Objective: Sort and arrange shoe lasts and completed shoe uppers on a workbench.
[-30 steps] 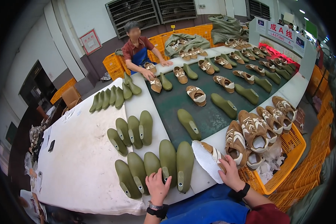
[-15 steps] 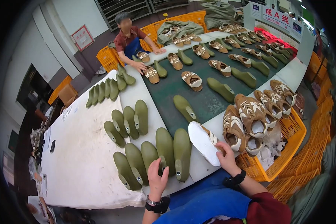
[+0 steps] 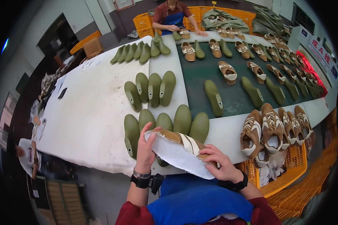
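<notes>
A brown shoe upper (image 3: pixel 186 143) with white stripes is held up before me in both hands. It is tipped so its flat white underside faces me. My left hand (image 3: pixel 145 150) is closed on its left end, the thumb against the white underside. My right hand (image 3: pixel 223 165) grips the right end, fingers on the brown side and thumb near the white edge. Just behind the upper stands a row of olive-green shoe lasts (image 3: pixel 183 120), the lower parts of some hidden by it. A second group of green lasts (image 3: pixel 154 90) stands farther back on the table.
Beyond lies a dark green belt (image 3: pixel 199 95) bearing brown shoes and green lasts in rows. Finished-looking brown shoes (image 3: pixel 273 127) crowd the right edge above a yellow crate (image 3: pixel 296 163). White cloth (image 3: pixel 82 112) covers the left table. A co-worker (image 3: pixel 172 17) handles a shoe across the belt.
The shoe upper came off the table on the right and is now in front of me in both hands. My left hand left the lasts and took its left end. The view turned.
</notes>
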### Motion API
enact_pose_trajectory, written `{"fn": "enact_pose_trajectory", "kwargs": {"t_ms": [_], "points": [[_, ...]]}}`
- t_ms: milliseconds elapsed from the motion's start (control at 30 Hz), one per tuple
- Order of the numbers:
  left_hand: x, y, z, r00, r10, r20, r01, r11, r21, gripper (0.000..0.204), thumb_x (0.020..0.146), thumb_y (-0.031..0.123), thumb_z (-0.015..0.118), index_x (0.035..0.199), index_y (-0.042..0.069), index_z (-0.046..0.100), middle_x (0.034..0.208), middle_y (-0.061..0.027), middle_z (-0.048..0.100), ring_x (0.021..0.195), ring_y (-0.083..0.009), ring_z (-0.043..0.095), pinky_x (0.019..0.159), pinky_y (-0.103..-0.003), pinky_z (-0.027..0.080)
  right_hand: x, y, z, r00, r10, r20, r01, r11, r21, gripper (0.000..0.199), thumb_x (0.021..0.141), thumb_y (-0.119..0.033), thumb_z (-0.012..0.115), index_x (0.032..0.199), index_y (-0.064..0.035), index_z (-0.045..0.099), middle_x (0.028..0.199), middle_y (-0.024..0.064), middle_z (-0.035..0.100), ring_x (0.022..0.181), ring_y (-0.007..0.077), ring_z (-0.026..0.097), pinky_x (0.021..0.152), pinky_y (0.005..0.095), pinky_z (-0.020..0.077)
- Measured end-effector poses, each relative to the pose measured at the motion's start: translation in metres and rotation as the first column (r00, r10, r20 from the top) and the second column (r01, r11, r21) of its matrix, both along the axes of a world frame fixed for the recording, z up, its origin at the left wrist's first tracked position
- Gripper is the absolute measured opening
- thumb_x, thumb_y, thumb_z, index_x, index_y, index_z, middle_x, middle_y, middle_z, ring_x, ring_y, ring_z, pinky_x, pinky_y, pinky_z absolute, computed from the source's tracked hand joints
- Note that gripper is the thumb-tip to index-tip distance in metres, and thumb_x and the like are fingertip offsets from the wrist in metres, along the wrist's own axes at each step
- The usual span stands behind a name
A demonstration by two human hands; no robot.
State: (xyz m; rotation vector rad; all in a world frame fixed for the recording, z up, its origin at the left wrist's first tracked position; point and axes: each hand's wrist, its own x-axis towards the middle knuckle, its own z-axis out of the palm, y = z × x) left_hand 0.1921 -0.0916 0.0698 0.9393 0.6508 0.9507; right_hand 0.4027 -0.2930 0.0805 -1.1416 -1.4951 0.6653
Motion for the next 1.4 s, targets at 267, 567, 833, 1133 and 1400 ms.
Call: {"fn": "enact_pose_trajectory", "kwargs": {"t_ms": [267, 567, 833, 1133, 1400], "points": [[-0.022, 0.001, -0.011, 0.979, 0.204, 0.018, -0.202, 0.977, -0.071, 0.026, 0.092, 0.024, 0.062, 0.103, 0.001, 0.057, 0.09, -0.0066, 0.063, 0.078, -0.0143, 0.062, 0.072, -0.028, 0.052, -0.003, 0.012, 0.002, 0.78, 0.119, -0.614, -0.225, 0.969, -0.098, 0.054, 0.084, 0.0, 0.059, 0.135, -0.0042, 0.041, 0.141, 0.0128, 0.041, 0.132, 0.0227, 0.037, 0.11, 0.0349, 0.0274], [-0.023, -0.004, 0.002, 0.957, 0.271, 0.103, -0.26, 0.96, -0.107, 0.024, 0.095, 0.024, 0.057, 0.103, 0.002, 0.054, 0.092, -0.0067, 0.062, 0.081, -0.0164, 0.063, 0.074, -0.032, 0.053, 0.023, -0.006, 0.014, 0.795, 0.031, -0.605, -0.463, 0.677, -0.572, 0.041, 0.095, -0.017, 0.053, 0.132, -0.0033, 0.043, 0.097, 0.0048, 0.061, 0.081, 0.0103, 0.062, 0.064, 0.0232, 0.049], [-0.014, -0.007, -0.016, 0.909, 0.016, -0.416, 0.116, 0.95, 0.291, 0.042, 0.091, 0.011, 0.055, 0.131, 0.001, 0.046, 0.121, -0.0112, 0.057, 0.112, -0.0193, 0.055, 0.095, -0.032, 0.043, 0.077, 0.02, 0.135, 0.949, 0.065, -0.307, -0.244, 0.768, -0.592, 0.028, 0.083, -0.007, 0.068, 0.106, -0.0044, 0.051, 0.092, 0.0052, 0.064, 0.069, 0.0116, 0.066, 0.059, 0.0225, 0.0534], [0.021, -0.024, -0.058, 0.56, 0.554, -0.616, 0.499, 0.367, 0.785, 0.044, 0.074, 0.027, 0.074, 0.108, 0.004, 0.059, 0.112, -0.013, 0.059, 0.115, -0.0355, 0.047, 0.101, -0.053, 0.033, 0.191, 0.214, 0.044, 0.815, -0.08, 0.573, 0.386, 0.813, -0.436, 0.031, 0.077, -0.027, 0.068, 0.094, -0.0015, 0.062, 0.088, 0.0117, 0.066, 0.075, 0.0226, 0.065, 0.068, 0.0335, 0.0516], [0.014, -0.028, -0.057, 0.541, 0.514, -0.666, 0.496, 0.444, 0.746, 0.039, 0.072, 0.027, 0.076, 0.102, 0.005, 0.062, 0.102, -0.0092, 0.063, 0.112, -0.034, 0.05, 0.1, -0.053, 0.033, 0.214, 0.303, -0.104, 0.629, -0.439, 0.642, 0.711, 0.659, -0.246, 0.036, 0.078, -0.007, 0.057, 0.113, -0.0096, 0.061, 0.113, 0.0185, 0.06, 0.106, 0.0345, 0.057, 0.092, 0.0406, 0.0461]]}}
